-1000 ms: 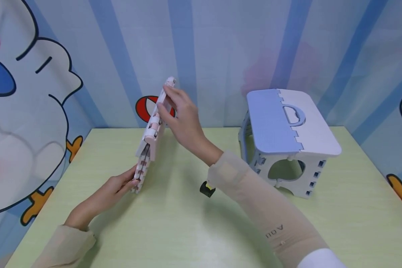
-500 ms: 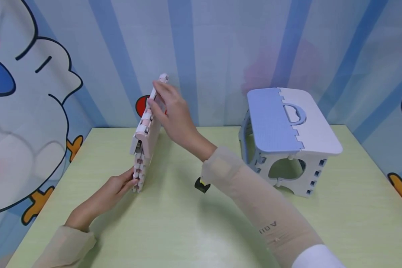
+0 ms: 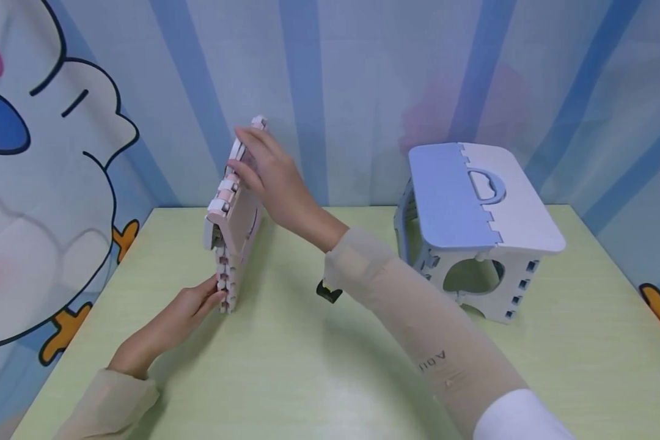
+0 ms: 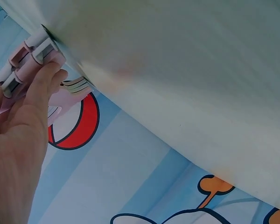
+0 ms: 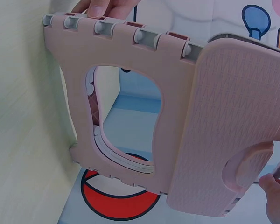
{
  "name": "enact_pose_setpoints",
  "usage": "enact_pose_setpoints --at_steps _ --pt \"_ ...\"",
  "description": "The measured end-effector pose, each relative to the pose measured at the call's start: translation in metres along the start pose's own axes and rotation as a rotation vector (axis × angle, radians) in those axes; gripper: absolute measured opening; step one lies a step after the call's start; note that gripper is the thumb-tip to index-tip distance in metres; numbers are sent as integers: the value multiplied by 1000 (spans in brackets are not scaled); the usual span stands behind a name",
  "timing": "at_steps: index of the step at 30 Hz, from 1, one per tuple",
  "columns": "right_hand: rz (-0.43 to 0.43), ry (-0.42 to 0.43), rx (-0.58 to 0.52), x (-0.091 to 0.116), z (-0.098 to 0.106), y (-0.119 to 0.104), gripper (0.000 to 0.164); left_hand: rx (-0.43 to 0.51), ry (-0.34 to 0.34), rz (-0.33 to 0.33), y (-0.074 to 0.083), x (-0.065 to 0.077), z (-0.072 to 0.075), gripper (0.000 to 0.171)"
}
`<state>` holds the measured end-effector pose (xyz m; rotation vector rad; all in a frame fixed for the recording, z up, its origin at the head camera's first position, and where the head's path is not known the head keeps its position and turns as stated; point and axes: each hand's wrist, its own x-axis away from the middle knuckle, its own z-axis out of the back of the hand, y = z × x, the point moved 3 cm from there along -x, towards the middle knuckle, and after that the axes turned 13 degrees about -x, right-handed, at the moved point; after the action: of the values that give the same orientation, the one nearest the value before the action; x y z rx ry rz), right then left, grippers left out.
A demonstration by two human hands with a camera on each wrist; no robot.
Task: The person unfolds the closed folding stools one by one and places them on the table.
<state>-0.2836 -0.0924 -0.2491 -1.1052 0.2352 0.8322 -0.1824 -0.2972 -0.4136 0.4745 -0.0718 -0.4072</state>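
Note:
A pink and white folding stool [image 3: 241, 223] stands on edge on the table, folded nearly flat. In the right wrist view, its pink woven-textured seat panel [image 5: 238, 107] and a leg panel [image 5: 177, 112] with a large oval opening show broadside. My left hand [image 3: 189, 308] pinches the stool's lower near edge, thumb on one side and fingers on the other; the left wrist view shows these fingers at the hinged edge [image 4: 25, 65]. Higher up, my right hand [image 3: 272, 174] grips the seat's top edge between thumb and fingers, beside the handle cutout [image 5: 247, 168].
A blue and white folding stool [image 3: 484, 201] stands unfolded at the right of the pale green table [image 3: 286, 379]. Behind the table hangs a striped blue cloth [image 3: 357, 104] with cartoon figures. A small black object [image 3: 329, 291] shows beneath my right wrist.
The right hand has moved left with the top of the pink stool, whose folded seat now leans less to the right. The left hand stays at the lower edge.

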Motion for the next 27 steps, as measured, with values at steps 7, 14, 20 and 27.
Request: enact_pose_setpoints --at_steps 7,14,20,27 --pt "11 -45 33 -7 -5 -5 58 -4 7 -2 -1 0 1 55" --pt "-5 -103 67 -11 -9 -7 59 8 -2 12 -1 2 2 53" --pt "-39 -146 97 -12 -10 -7 61 33 -11 26 -2 3 3 54" --pt "-74 -191 133 -16 -14 -8 62 38 -2 37 -3 4 2 50"
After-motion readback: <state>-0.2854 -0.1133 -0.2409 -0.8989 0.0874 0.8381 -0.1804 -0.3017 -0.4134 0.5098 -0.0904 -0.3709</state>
